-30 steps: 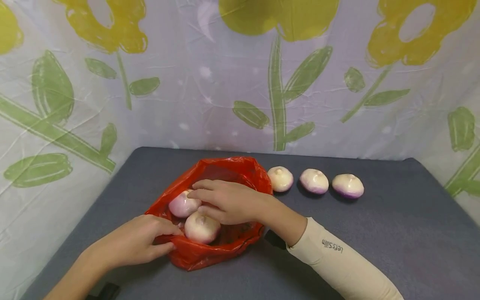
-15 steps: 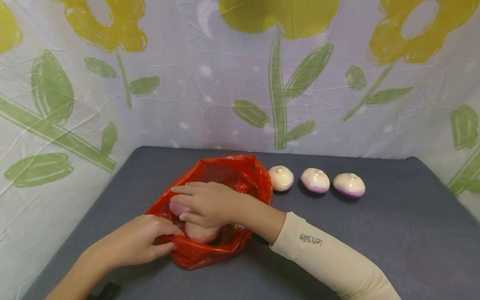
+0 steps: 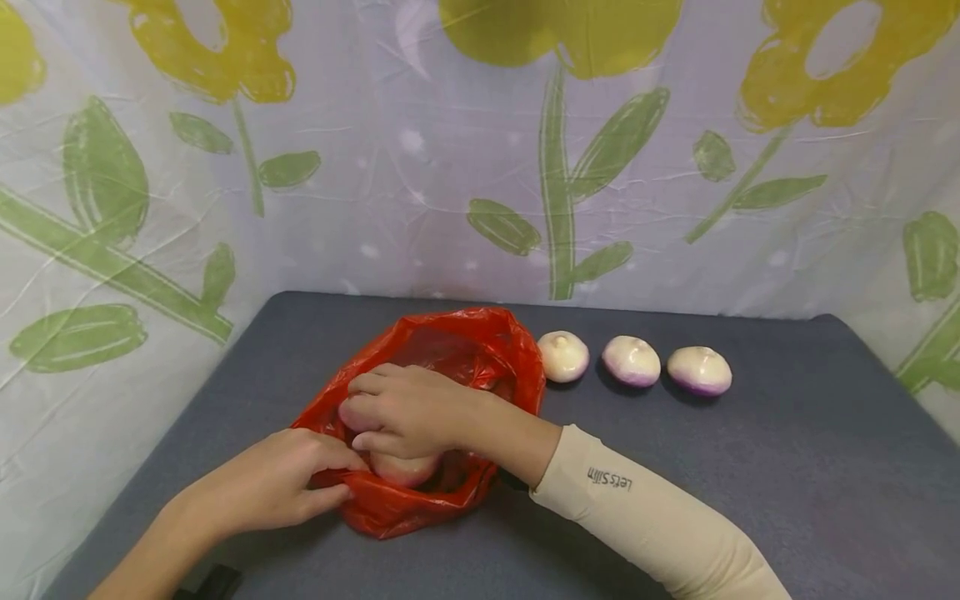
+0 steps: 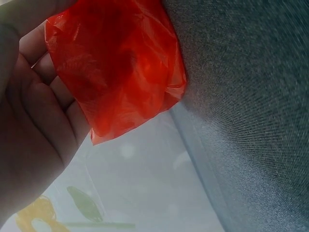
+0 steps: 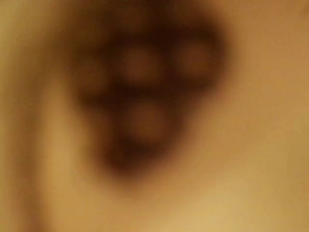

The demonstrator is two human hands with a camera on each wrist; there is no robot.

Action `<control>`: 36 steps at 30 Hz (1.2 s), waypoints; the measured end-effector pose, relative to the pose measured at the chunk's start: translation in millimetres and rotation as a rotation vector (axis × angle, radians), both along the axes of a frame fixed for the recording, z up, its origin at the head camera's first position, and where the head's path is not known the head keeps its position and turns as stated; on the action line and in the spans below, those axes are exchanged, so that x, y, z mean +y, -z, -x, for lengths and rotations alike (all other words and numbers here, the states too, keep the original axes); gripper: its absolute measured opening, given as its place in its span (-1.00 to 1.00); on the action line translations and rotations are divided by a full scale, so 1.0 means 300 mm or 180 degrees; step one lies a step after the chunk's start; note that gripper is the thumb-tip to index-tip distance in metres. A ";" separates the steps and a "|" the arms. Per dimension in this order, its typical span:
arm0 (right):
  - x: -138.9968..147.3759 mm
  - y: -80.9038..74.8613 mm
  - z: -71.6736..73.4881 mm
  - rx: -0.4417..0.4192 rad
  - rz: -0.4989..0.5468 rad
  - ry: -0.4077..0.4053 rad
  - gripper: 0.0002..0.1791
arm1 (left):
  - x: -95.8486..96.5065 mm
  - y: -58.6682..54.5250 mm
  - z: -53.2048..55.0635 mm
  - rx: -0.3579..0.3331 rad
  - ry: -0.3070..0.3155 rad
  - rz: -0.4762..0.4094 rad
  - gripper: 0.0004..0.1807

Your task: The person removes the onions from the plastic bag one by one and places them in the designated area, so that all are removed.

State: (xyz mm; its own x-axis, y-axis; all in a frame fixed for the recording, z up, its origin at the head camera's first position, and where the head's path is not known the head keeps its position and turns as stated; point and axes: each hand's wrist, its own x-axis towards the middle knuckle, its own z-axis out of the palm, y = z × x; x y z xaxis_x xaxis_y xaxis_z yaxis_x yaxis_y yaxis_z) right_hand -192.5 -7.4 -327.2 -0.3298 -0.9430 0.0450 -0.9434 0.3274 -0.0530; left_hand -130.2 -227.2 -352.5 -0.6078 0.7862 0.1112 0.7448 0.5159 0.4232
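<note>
A red plastic bag (image 3: 397, 510) lies with its mouth wide on the dark table. At its near left edge my left hand (image 3: 273, 483) pinches the rim between thumb and fingers; the left wrist view shows the bag's thin side hanging by the palm. Inside the bag, my right hand (image 3: 416, 408) curls its fingers over a purple-and-white turnip (image 3: 349, 413), mostly hidden beneath them. Another turnip (image 3: 405, 471) sits in the bag below the right thumb, partly covered. The right wrist view is too blurred to show the hold.
Right of the bag, three turnips stand in a row: one turnip (image 3: 563, 357) near the rim, a middle turnip (image 3: 632, 362) and a far-right turnip (image 3: 699, 371). A flowered cloth (image 3: 420, 192) hangs behind the dark table (image 3: 787, 442).
My right hand has moved left and deeper into the bag, from above the two turnips to curl over the left one. My left hand keeps its place on the rim.
</note>
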 end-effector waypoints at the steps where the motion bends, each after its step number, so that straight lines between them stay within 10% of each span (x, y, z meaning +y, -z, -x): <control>1: -0.004 0.001 0.000 -0.0031 -0.0029 0.0000 -0.63 | 0.000 -0.001 0.001 0.0000 0.0003 0.0008 -0.80; 14: -0.022 0.051 0.011 -0.0016 -0.0339 0.0371 -0.43 | 0.001 0.009 0.002 0.0080 0.0047 -0.0021 -0.79; 36: 0.037 0.036 0.060 -0.0300 0.0198 0.0492 -0.80 | 0.003 0.005 -0.002 -0.0050 -0.0063 0.0039 -0.83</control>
State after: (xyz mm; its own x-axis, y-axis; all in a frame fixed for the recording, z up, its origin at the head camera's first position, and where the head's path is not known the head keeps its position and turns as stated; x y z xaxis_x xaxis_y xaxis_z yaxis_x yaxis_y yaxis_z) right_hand -210.4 3.9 -338.0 -0.4760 -0.8772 0.0636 -0.8720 0.4614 -0.1634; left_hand -129.5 -226.4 -354.0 -0.6249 0.7753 0.0919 0.7277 0.5358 0.4282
